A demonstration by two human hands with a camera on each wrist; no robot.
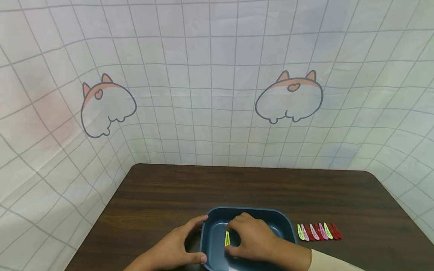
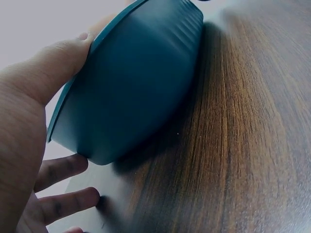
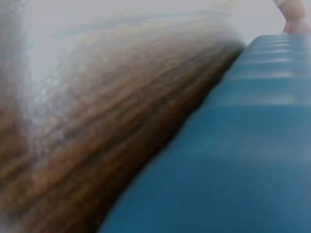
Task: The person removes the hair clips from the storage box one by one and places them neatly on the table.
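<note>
Right hand pinched one yellow clip inside the one blue tray, bottom centre | left hand gripped the tray's left rim | eight clips lay in a row, lower right.

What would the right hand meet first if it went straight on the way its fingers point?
Probably the tray's left wall: the right hand points left inside the tray, holding a yellow clip; the left hand grips that wall outside.

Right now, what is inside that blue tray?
Inside the blue tray a yellow hair clip shows, with the right hand over it. That hand covers much of the floor, so anything beneath it cannot be seen.
</note>
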